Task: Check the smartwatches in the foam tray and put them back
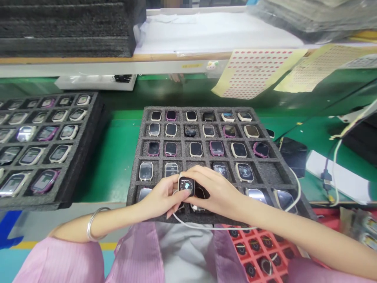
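Between my two hands, above the near part of a dark grey foam tray (136,157), is a smartwatch (186,185) with its screen lit. My left hand (163,196) grips its left side, the thumb lying on the lower screen. Fingers of my right hand (216,190) close on its right and upper edge. A white cable (206,227) runs from below the watch to the right, under my right forearm; its end is hidden. More watch bodies, such as a purple-framed watch (217,148), sit face up in the tray's compartments, some covered by my hands.
To the left stands another foam tray (96,118) of watches. A red tray (235,236) with round dark parts lies low right. Ahead, a shelf edge (165,67) carries black foam (64,31) and hanging sticker sheets (253,72). A black box (293,155) and cables lie right.
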Demonstrator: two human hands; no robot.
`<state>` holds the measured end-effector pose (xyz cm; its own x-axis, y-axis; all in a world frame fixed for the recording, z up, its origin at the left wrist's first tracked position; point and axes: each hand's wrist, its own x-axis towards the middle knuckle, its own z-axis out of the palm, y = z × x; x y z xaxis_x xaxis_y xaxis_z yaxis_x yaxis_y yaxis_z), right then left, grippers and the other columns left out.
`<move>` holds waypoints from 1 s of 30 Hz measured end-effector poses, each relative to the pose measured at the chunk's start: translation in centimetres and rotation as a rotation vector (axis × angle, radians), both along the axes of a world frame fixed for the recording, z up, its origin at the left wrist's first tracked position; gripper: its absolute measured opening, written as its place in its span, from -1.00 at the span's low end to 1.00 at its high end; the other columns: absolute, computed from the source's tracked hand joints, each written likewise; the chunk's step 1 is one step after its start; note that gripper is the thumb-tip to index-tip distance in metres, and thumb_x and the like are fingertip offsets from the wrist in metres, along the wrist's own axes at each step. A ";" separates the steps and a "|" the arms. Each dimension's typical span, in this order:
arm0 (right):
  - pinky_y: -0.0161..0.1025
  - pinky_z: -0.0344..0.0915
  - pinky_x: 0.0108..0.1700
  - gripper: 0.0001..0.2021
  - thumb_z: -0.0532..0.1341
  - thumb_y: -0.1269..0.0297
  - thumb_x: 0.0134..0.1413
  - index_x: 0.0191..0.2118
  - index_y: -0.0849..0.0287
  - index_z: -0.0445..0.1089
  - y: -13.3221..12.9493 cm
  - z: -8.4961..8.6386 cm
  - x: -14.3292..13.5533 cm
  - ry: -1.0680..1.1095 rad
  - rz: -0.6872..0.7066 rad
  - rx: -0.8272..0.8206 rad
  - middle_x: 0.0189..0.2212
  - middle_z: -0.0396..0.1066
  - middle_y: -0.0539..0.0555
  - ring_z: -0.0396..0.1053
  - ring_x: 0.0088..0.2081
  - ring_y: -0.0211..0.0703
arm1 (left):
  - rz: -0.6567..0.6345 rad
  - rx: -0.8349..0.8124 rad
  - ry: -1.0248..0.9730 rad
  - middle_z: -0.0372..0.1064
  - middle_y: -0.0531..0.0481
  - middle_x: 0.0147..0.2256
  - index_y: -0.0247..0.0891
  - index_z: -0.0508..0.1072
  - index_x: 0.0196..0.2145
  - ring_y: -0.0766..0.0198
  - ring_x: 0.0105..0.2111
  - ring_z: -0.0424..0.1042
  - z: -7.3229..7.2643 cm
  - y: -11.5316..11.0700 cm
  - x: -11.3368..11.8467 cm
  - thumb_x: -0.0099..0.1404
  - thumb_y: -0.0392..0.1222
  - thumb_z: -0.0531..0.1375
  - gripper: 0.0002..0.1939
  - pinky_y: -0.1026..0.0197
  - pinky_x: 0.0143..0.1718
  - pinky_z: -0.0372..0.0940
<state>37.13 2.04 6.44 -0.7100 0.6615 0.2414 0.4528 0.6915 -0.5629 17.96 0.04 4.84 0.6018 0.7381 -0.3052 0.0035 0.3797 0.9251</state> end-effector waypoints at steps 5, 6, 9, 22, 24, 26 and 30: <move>-0.11 0.36 -0.16 -0.59 0.32 0.31 0.07 0.03 0.22 0.26 0.0 -0.2 0.1 0.003 0.003 0.012 -0.18 0.39 0.13 0.38 -0.17 -0.04 | -0.006 0.006 0.001 0.17 0.25 -0.71 -0.35 0.26 -0.07 0.53 -0.82 0.06 -0.1 -0.1 0.0 0.32 -0.03 0.14 -0.64 0.47 -0.78 -0.06; -0.10 0.36 -0.15 -0.59 0.32 0.31 0.07 0.03 0.23 0.26 0.0 -0.3 0.1 0.001 0.003 0.015 -0.17 0.39 0.14 0.37 -0.17 -0.04 | -0.007 0.004 0.003 0.16 0.25 -0.71 -0.35 0.26 -0.07 0.53 -0.82 0.06 -0.1 -0.1 0.0 0.32 -0.03 0.14 -0.64 0.47 -0.78 -0.07; -0.08 0.35 -0.15 -0.58 0.31 0.31 0.08 0.04 0.24 0.25 -0.1 -0.6 0.2 -0.005 0.006 0.010 -0.16 0.38 0.15 0.36 -0.16 -0.02 | -0.009 0.005 0.004 0.15 0.26 -0.72 -0.34 0.27 -0.07 0.52 -0.82 0.05 0.0 0.0 0.0 0.31 -0.01 0.15 -0.63 0.47 -0.78 -0.09; -0.13 0.34 -0.09 -0.64 0.33 0.20 0.05 -0.04 0.17 0.36 3.8 2.2 2.1 0.094 -0.128 -0.156 -0.16 0.35 0.12 0.37 -0.15 -0.07 | 0.015 -0.089 -0.095 0.25 0.12 -0.44 -0.30 0.24 -0.10 0.56 -0.69 0.04 0.9 -0.1 -0.2 0.19 0.04 0.27 -0.53 0.41 -0.72 -0.11; -0.09 0.33 -0.09 -0.63 0.33 0.21 0.05 -0.03 0.20 0.36 4.2 1.4 2.5 -0.012 -0.141 -0.076 -0.16 0.35 0.14 0.36 -0.14 -0.04 | 0.030 -0.130 -0.071 0.27 0.12 -0.44 -0.30 0.26 -0.11 0.58 -0.72 0.04 1.3 -0.3 -0.7 0.22 0.01 0.24 -0.59 0.40 -0.74 -0.13; -0.02 0.31 -0.07 -0.61 0.31 0.24 0.06 0.01 0.23 0.35 4.0 0.6 2.6 -0.186 -0.104 0.029 -0.15 0.35 0.18 0.34 -0.12 0.02 | 0.041 -0.128 -0.051 0.28 0.11 -0.44 -0.29 0.27 -0.12 0.58 -0.72 0.08 1.4 -0.5 -1.5 0.24 -0.04 0.24 -0.64 0.40 -0.72 -0.10; 0.05 0.28 -0.13 -0.55 0.29 0.27 0.10 0.08 0.36 0.31 3.0 1.1 2.5 -0.491 -0.041 0.226 -0.08 0.36 0.29 0.31 -0.09 0.16 | 0.058 -0.108 -0.049 0.34 0.04 -0.31 -0.28 0.26 -0.12 0.62 -0.71 0.12 1.2 -1.0 -2.9 0.27 -0.10 0.23 -0.69 0.40 -0.68 -0.03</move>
